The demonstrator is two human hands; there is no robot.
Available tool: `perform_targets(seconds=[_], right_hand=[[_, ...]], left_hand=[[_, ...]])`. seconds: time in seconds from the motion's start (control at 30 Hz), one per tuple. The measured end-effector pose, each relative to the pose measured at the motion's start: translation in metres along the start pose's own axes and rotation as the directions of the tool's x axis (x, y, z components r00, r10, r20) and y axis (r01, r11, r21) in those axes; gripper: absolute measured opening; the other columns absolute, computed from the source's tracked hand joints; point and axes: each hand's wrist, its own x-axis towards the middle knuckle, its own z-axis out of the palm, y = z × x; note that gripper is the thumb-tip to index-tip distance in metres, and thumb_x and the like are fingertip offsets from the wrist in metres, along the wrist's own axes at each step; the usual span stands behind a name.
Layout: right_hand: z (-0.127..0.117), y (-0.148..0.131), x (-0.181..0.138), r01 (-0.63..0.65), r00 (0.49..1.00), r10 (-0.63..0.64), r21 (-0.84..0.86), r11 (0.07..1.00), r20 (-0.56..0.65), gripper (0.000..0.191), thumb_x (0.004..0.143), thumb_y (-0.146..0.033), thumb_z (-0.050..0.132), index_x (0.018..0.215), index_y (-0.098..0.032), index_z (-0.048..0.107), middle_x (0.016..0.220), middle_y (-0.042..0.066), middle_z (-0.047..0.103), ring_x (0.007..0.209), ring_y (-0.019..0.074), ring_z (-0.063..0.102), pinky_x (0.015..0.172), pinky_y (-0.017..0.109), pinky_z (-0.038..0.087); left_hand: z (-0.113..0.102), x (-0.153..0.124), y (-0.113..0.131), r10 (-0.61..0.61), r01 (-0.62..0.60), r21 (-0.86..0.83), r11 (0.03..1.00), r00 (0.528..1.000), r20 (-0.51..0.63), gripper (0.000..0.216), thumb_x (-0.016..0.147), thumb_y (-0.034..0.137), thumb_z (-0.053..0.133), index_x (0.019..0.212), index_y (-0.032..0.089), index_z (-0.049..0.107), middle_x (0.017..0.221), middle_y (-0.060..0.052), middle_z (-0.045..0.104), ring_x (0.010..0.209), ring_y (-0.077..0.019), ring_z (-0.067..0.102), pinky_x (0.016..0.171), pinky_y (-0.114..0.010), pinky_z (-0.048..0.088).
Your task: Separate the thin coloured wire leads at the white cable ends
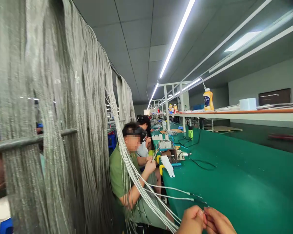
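At the bottom edge, my left hand point(192, 219) is closed where a bundle of silvery braided cables point(148, 203) runs down to it. My right hand point(218, 221) meets it fingertip to fingertip in a pinch; whatever tiny piece is between the fingers is hidden. Two loose cable ends point(182, 191), with thin dark wires at their tips, stick out over the green tabletop point(222, 185) just beyond my hands. The bundle hangs down from a rack on the left, and its lowest part leaves the frame.
Long curtains of braided cable point(88, 130) hang over a metal rail point(63, 131). A co-worker in a green shirt point(116, 165) sits close by at the bench. Beyond are a white glove point(167, 166), a small machine point(169, 151), black cord point(205, 167), and a shelf point(234, 113) with a yellow bottle point(208, 100).
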Motion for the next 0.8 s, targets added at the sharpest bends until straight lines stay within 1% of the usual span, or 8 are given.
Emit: perform_targets(seconds=[0.07, 0.13, 0.23, 0.3, 0.5, 0.57, 0.73, 0.8], right_hand=[[0.009, -0.007, -0.013, 0.066, 0.996, -0.066, -0.006, 0.998, -0.054, 0.041, 0.057, -0.052, 0.071, 0.056, -0.023, 0.041, 0.049, -0.006, 0.037, 0.041, 0.0067, 0.025, 0.04, 0.023, 0.017], [0.014, -0.018, -0.018, 0.177, 0.98, -0.187, -0.131, 0.975, -0.067, 0.037, 0.064, -0.051, 0.066, 0.058, -0.023, 0.042, 0.05, -0.005, 0.039, 0.044, 0.0084, 0.029, 0.04, 0.023, 0.02], [0.009, -0.029, -0.013, 0.215, 0.963, -0.244, -0.218, 0.952, -0.114, 0.036, 0.061, -0.04, 0.075, 0.055, -0.021, 0.045, 0.05, -0.005, 0.041, 0.05, 0.0083, 0.033, 0.043, 0.021, 0.023], [0.004, -0.03, -0.008, 0.193, 0.965, -0.226, -0.225, 0.955, -0.134, 0.037, 0.061, -0.039, 0.075, 0.055, -0.021, 0.044, 0.049, -0.006, 0.039, 0.049, 0.0074, 0.03, 0.042, 0.02, 0.022], [0.004, -0.022, -0.003, 0.039, 0.994, -0.047, -0.085, 0.996, -0.101, 0.038, 0.068, -0.044, 0.061, 0.058, -0.026, 0.029, 0.049, -0.011, 0.023, 0.042, 0.0058, 0.016, 0.038, 0.023, 0.02], [0.004, -0.022, -0.004, 0.046, 0.991, -0.054, -0.068, 0.997, -0.121, 0.036, 0.07, -0.042, 0.059, 0.058, -0.026, 0.03, 0.05, -0.011, 0.022, 0.043, 0.0064, 0.016, 0.038, 0.023, 0.019], [0.004, -0.027, -0.008, 0.121, 0.976, -0.135, -0.091, 0.989, -0.173, 0.029, 0.069, -0.033, 0.067, 0.062, -0.023, 0.041, 0.052, -0.007, 0.037, 0.048, 0.0075, 0.026, 0.042, 0.022, 0.019], [0.006, -0.028, -0.008, 0.095, 0.979, -0.105, -0.06, 0.994, -0.177, 0.03, 0.069, -0.033, 0.066, 0.061, -0.023, 0.039, 0.05, -0.008, 0.034, 0.046, 0.0072, 0.024, 0.042, 0.023, 0.017]], left_hand=[[-0.001, 0.002, 0.0, 0.071, -0.07, 0.077, 0.995, 0.997, -0.014, 0.053, 0.081, 0.069, 0.051, 0.062, 0.019, 0.047, 0.054, 0.003, 0.039, 0.055, -0.0116, 0.033, 0.057, -0.028, 0.031], [-0.003, 0.006, -0.002, 0.043, -0.045, 0.043, 0.998, 0.999, 0.028, 0.054, 0.08, 0.071, 0.05, 0.064, 0.02, 0.047, 0.053, 0.006, 0.034, 0.053, -0.0104, 0.028, 0.054, -0.025, 0.025], [-0.004, 0.012, -0.009, -0.001, 0.0, 0.005, 1.0, 0.997, 0.081, 0.052, 0.082, 0.07, 0.049, 0.068, 0.02, 0.048, 0.052, 0.007, 0.033, 0.051, -0.0096, 0.026, 0.051, -0.023, 0.021], [-0.005, 0.014, -0.012, -0.014, 0.014, -0.001, 1.0, 0.995, 0.097, 0.05, 0.082, 0.068, 0.051, 0.069, 0.019, 0.05, 0.053, 0.007, 0.035, 0.05, -0.0094, 0.027, 0.05, -0.023, 0.02], [-0.004, 0.015, -0.013, -0.019, 0.016, 0.034, 0.999, 0.996, 0.086, 0.047, 0.085, 0.063, 0.051, 0.069, 0.019, 0.05, 0.054, 0.006, 0.035, 0.051, -0.0095, 0.028, 0.05, -0.022, 0.023], [-0.002, 0.015, -0.014, -0.017, 0.013, 0.048, 0.999, 0.996, 0.084, 0.046, 0.086, 0.062, 0.05, 0.068, 0.019, 0.05, 0.054, 0.006, 0.035, 0.051, -0.0097, 0.029, 0.05, -0.022, 0.023], [-0.001, 0.014, -0.011, 0.004, -0.01, 0.088, 0.996, 0.997, 0.077, 0.046, 0.086, 0.06, 0.049, 0.065, 0.02, 0.05, 0.053, 0.005, 0.037, 0.052, -0.0109, 0.032, 0.05, -0.023, 0.023], [-0.001, 0.013, -0.008, 0.014, -0.022, 0.105, 0.994, 0.997, 0.073, 0.045, 0.087, 0.059, 0.048, 0.065, 0.02, 0.05, 0.053, 0.005, 0.038, 0.053, -0.0113, 0.032, 0.05, -0.023, 0.023]])
